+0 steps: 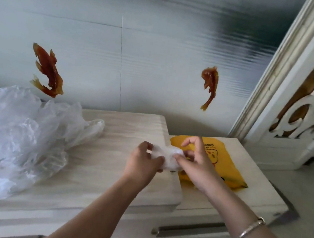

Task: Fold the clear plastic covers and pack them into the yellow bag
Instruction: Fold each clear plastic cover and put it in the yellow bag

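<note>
A small bundled clear plastic cover (pixel 169 157) is held between both hands above the left edge of the yellow bag (pixel 223 168). My left hand (pixel 144 161) grips the bundle's left side with curled fingers. My right hand (pixel 194 160) pinches its right side, with the forefinger and thumb raised in a loop over the bag. The yellow bag lies flat on the lower white cabinet top, partly hidden by my right hand. A large heap of loose clear plastic covers (pixel 16 139) lies at the left on the higher cabinet top.
The pale wood-grain cabinet top (pixel 109 164) steps down to a lower white unit (pixel 259 185) on the right, with a metal drawer handle (pixel 189 230) below. Behind is a white wall with two orange fish decorations (pixel 47 71). A carved white frame (pixel 306 99) stands at the right.
</note>
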The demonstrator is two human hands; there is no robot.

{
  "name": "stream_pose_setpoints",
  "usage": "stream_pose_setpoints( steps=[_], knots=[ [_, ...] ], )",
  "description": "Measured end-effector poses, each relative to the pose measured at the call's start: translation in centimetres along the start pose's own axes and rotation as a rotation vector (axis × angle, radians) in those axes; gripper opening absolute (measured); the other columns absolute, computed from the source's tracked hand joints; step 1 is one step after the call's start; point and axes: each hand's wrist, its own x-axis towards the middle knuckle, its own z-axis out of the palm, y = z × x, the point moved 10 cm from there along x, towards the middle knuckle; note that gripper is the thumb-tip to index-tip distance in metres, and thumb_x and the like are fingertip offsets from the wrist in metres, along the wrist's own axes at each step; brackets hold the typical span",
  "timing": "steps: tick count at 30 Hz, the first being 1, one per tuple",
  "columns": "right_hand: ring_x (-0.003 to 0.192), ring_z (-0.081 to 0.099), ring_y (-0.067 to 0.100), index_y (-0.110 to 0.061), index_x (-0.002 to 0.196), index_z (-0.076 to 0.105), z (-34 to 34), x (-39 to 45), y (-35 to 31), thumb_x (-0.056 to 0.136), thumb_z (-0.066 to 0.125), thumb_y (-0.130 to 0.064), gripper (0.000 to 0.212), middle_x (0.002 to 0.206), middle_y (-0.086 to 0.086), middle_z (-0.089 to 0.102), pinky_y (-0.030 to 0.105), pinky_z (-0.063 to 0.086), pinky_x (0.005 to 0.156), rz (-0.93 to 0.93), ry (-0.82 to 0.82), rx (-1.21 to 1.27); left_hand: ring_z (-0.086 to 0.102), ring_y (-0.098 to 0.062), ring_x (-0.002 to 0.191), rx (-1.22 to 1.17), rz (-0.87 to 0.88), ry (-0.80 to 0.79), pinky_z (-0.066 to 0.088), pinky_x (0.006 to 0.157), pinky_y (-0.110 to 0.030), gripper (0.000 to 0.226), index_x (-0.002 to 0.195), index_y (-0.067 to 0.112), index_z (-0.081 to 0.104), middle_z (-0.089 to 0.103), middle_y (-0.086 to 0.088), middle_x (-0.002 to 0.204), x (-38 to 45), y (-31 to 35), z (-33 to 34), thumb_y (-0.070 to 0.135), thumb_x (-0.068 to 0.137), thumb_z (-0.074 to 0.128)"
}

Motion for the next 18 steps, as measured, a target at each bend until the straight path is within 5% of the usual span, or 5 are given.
stream_pose_setpoints(
  steps=[6,10,12,14,18],
  knots=[
    [0.064,0.046,0.014,-0.027,0.072,0.053,-6.0,-0.4,2.3,0.09,0.047,-0.001,0.033,0.077,-0.003,0.058,0.029,0.036,0.06,-0.065,0.187,-0.111,0.056,-0.009,0.075,0.231,0.205,-0.008,0.041,0.067,-0.025,0.02,0.105,0.017,0.047,0.059,0.005,0.081,-0.8,2.7,5.1,0.022,0.09,0.059],
    [0.074,0.051,0.015,-0.025,0.06,0.063,-9.6,0.0,6.4,0.083,0.05,0.003,0.038,0.072,-0.01,0.056,0.024,0.036,0.061,0.11,0.23,-0.109,0.047,-0.024,0.121,0.653,0.388,-0.103,0.037,0.1,-0.033,0.022,0.101,0.02,0.064,0.06,-0.001,0.12,-0.7,2.8,9.6,0.034,0.096,0.049],
    [0.092,0.056,0.017,-0.025,0.063,0.066,-10.4,0.3,8.7,0.085,0.049,0.001,0.039,0.09,-0.006,0.062,0.022,0.038,0.069,0.199,0.171,-0.147,0.016,-0.024,0.144,0.941,0.422,-0.255,0.012,0.117,-0.039,0.034,0.115,0.026,0.065,0.038,0.006,0.149,-0.7,1.4,12.6,0.039,0.1,0.037],
    [0.115,0.053,0.022,-0.025,0.069,0.07,-10.6,0.5,10.4,0.089,0.047,-0.001,0.038,0.117,0.002,0.063,0.024,0.039,0.086,0.287,0.087,-0.186,-0.006,-0.026,0.148,1.142,0.469,-0.33,-0.006,0.118,-0.045,0.039,0.126,0.028,0.059,0.02,0.007,0.158,-0.7,0.5,14.2,0.039,0.102,0.03],
    [0.127,0.045,0.023,-0.02,0.083,0.075,-10.3,0.1,11.4,0.092,0.05,-0.008,0.029,0.138,0.005,0.053,0.031,0.037,0.101,0.372,-0.083,-0.232,-0.008,-0.029,0.147,1.315,0.417,-0.334,-0.01,0.115,-0.052,0.038,0.131,0.024,0.054,0.02,0.001,0.159,0.9,-0.9,15.1,0.033,0.103,0.032]
  ],
)
